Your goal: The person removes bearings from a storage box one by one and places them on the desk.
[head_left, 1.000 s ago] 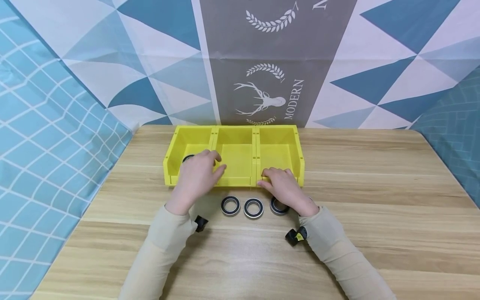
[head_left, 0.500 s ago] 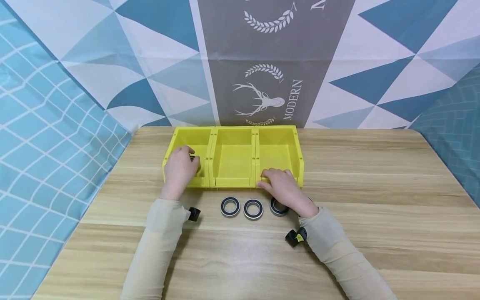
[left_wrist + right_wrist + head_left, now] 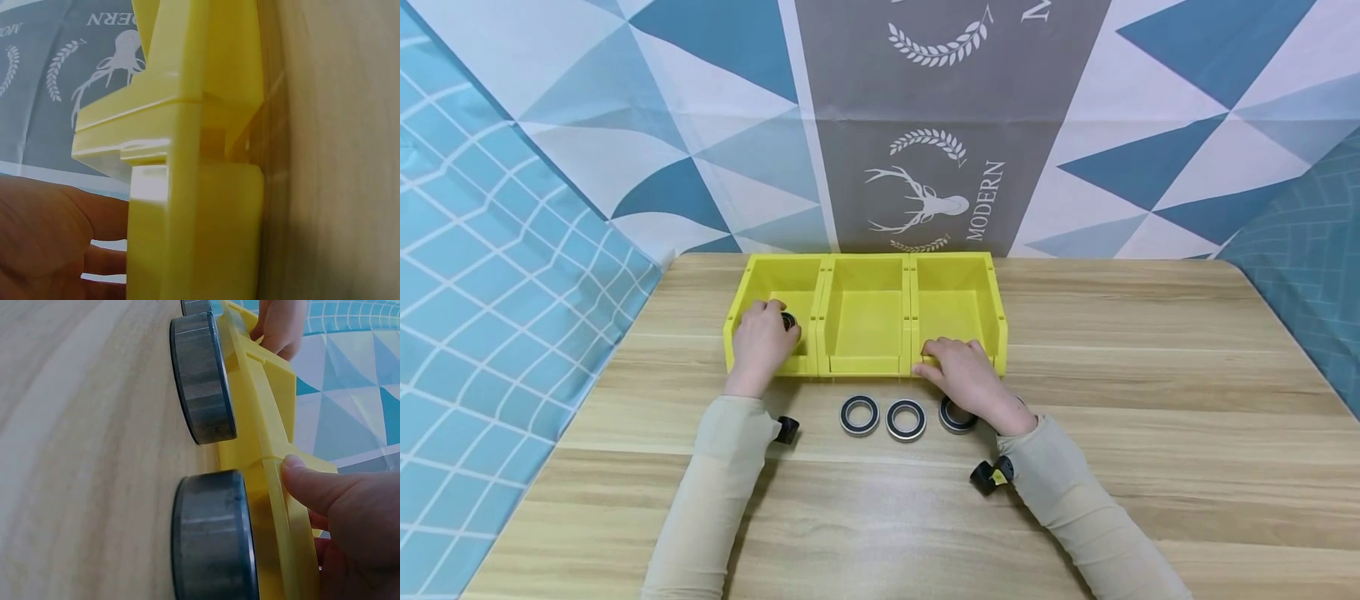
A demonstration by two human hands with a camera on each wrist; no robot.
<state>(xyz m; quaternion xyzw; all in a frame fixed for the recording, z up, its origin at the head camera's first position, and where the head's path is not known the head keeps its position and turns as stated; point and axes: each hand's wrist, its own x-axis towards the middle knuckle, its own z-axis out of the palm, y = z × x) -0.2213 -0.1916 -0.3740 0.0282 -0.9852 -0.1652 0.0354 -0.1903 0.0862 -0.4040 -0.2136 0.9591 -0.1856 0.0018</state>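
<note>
My left hand (image 3: pixel 758 340) reaches over the front of the left compartment of the yellow storage bins (image 3: pixel 865 365) and pinches a bearing (image 3: pixel 788 321) there between thumb and fingers. The bearing is partly covered by the fingers; in the left wrist view, the bin wall (image 3: pixel 187 206) hides it. My right hand (image 3: pixel 966 371) grips the front lip of the right bin. In the right wrist view its thumb (image 3: pixel 312 484) presses the outside while the fingers go inside. Several bearings lie flat on the table before the bins, including a left one (image 3: pixel 859 416), a middle one (image 3: pixel 906 420) and one by the right wrist (image 3: pixel 957 417).
The bins stand side by side near the back of the wooden table (image 3: pixel 880 517), close to a patterned wall covering (image 3: pixel 955 100). Blue cloth (image 3: pixel 490 292) hangs at the left side. Small black cameras (image 3: pixel 982 477) sit at both wrists.
My left hand has moved left from the divider into the left compartment and taken hold of the bearing, then dropped slightly lower. The right hand has stayed on the bin lip.
</note>
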